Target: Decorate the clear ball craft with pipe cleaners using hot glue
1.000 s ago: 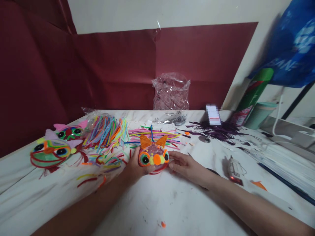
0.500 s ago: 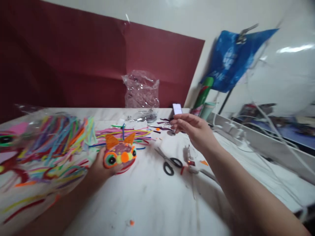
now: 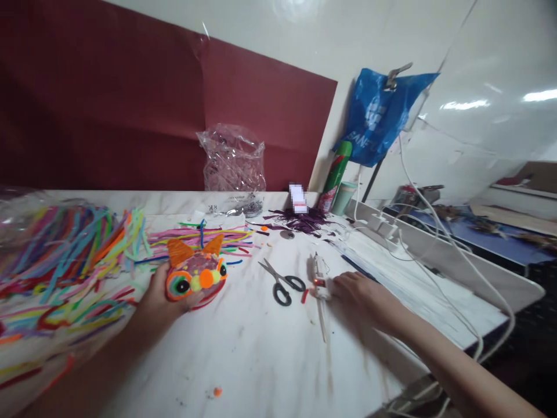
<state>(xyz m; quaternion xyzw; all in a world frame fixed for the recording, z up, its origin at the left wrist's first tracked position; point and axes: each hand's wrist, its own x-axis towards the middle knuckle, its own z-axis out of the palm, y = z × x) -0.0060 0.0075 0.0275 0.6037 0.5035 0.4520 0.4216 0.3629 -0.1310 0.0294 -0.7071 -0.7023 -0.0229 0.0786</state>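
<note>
Pipe cleaners (image 3: pixel 91 238) are heaped toward the left edge of the desk (image 3: pixel 261 360), then comes the orange-eared figure (image 3: pixel 203 277), in from the back edge, with the left hand (image 3: pixel 160 297) wrapped round its left side, thumb across the lower front. Looks light, probably a thin, stiffish shell with soft fuzzy trim that could peel — best hold is likely low on the sides, clear of ears and eyes. Past the scissors (image 3: pixel 279 278), nearer the right edge, the right hand (image 3: pixel 359 290) sits just beside the glue gun (image 3: pixel 320 271) — can't tell how wide its fingers are or whether they're touching.
</note>
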